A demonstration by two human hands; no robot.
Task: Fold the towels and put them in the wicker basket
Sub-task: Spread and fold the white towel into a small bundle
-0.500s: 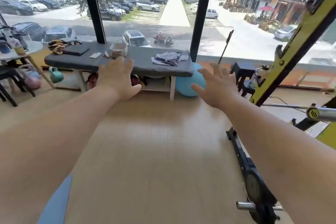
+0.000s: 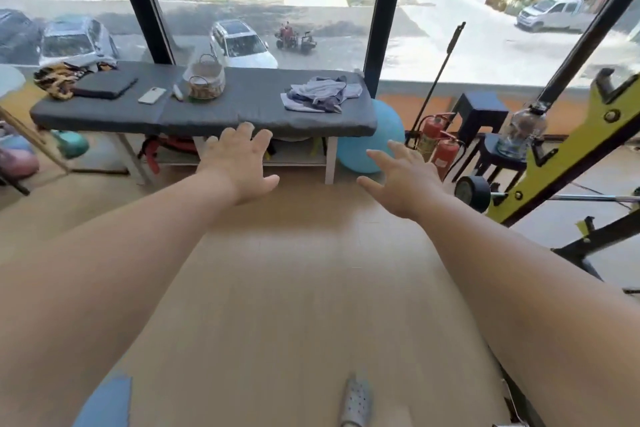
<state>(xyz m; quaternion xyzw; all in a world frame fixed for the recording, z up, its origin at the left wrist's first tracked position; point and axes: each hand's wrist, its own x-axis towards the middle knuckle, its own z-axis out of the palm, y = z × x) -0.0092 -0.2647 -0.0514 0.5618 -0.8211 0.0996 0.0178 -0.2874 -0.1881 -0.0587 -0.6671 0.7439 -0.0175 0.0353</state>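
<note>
One wicker basket (image 2: pixel 206 80); towels (image 2: pixel 320 94) perhaps three; two fire extinguishers (image 2: pixel 431 132); one phone (image 2: pixel 151 95).

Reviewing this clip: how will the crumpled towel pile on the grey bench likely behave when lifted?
The towels lie rumpled in soft folds, so they will probably sag and drape, not hold shape. Several pieces overlap loosely on the bench, so one grab may lift only part. They look thin, so likely light.

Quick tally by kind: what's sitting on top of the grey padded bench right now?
Wicker basket: 1
Towel heap: 1, towels within uncountable
Phone: 1
Dark flat case: 1
Small white object: 1
Patterned fabric bundle: 1
Total: 6
</note>
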